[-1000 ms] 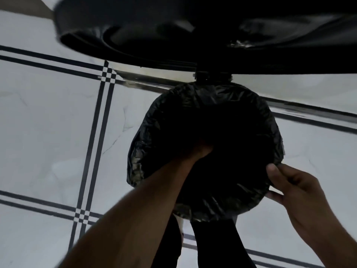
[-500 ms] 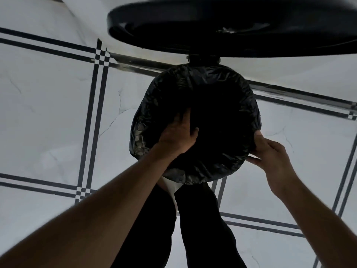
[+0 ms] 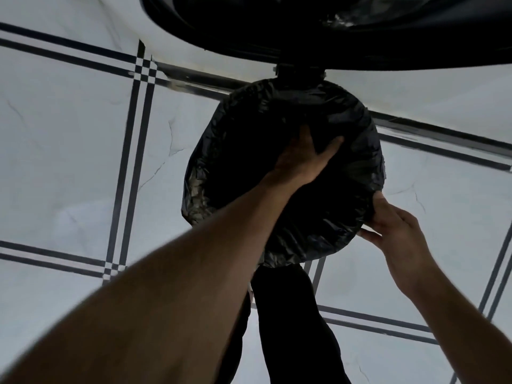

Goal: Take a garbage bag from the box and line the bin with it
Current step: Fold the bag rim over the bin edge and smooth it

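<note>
Head view, looking steeply down. The bin is seen from above at the centre of the frame, its round mouth covered by the black bag, which is folded over the rim all the way round and hangs crinkled down the outside on the left and lower edges. The lid, a dark disc, is raised on its hinge and fills the upper right of the frame. The left hand is reached from the lower left into the mouth of the bin; its grip is wide, with thumb and fingers spread and laid against the bag inside the opening, and nothing is seen to be pinched. The deeper fingers are lost in the dark interior. The right hand is placed at the lower right of the rim, just outside the bin; the edge of the bag is held there in a narrow grip, the fingertips touching the plastic where it wraps the rim. Below the bin, at the lower centre of the frame, the person's legs in dark clothing are visible. The floor is of pale marbled tiles crossed by paired dark lines, which meet in small checkered squares at the upper left and lower left of the frame.
</note>
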`<move>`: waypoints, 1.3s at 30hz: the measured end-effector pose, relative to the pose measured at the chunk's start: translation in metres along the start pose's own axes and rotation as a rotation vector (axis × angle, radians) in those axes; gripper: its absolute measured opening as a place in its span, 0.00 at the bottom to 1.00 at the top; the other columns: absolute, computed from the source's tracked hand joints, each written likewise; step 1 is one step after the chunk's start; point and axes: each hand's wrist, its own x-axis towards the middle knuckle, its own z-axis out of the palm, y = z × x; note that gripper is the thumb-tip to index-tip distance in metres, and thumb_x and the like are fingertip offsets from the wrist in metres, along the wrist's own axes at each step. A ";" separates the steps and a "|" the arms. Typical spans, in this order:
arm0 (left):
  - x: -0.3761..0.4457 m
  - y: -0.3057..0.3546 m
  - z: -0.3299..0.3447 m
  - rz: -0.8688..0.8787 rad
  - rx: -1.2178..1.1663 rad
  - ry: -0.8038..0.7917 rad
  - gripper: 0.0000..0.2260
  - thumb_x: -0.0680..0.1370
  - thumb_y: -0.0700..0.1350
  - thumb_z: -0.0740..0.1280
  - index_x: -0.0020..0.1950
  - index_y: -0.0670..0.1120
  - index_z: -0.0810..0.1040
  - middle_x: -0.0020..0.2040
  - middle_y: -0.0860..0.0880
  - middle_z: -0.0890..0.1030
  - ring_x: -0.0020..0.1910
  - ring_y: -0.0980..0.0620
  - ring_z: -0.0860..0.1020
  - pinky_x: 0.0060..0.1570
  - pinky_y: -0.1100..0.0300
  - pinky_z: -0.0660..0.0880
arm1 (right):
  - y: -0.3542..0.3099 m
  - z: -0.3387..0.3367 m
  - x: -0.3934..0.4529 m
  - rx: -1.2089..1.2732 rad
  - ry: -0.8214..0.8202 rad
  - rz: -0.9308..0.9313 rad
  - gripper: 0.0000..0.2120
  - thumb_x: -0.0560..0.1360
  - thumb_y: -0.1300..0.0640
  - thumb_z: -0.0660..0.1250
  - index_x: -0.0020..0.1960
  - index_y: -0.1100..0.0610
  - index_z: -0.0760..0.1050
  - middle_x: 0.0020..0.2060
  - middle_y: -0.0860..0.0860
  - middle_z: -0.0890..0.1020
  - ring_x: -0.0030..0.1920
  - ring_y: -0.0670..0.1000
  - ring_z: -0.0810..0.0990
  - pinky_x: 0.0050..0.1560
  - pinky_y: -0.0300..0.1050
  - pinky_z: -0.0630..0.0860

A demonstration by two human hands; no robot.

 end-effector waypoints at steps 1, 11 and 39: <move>0.002 0.005 0.010 -0.003 -0.075 -0.029 0.37 0.80 0.65 0.56 0.81 0.46 0.49 0.81 0.43 0.55 0.79 0.43 0.57 0.75 0.54 0.55 | 0.001 -0.001 0.001 0.008 0.002 -0.001 0.18 0.83 0.46 0.57 0.59 0.53 0.82 0.53 0.49 0.87 0.57 0.47 0.84 0.54 0.47 0.77; -0.058 -0.019 0.013 0.366 0.166 0.580 0.15 0.74 0.44 0.65 0.60 0.45 0.79 0.58 0.43 0.79 0.59 0.42 0.76 0.59 0.51 0.72 | -0.004 0.005 -0.016 -0.136 0.488 -0.099 0.13 0.81 0.50 0.58 0.51 0.50 0.81 0.46 0.47 0.84 0.50 0.57 0.83 0.47 0.49 0.78; -0.029 -0.067 -0.154 -0.073 -0.627 0.212 0.23 0.80 0.65 0.57 0.49 0.49 0.80 0.43 0.51 0.83 0.41 0.55 0.82 0.42 0.61 0.79 | -0.127 0.028 0.124 -0.234 -0.294 -0.055 0.15 0.81 0.39 0.59 0.48 0.48 0.75 0.33 0.45 0.76 0.32 0.44 0.75 0.37 0.39 0.71</move>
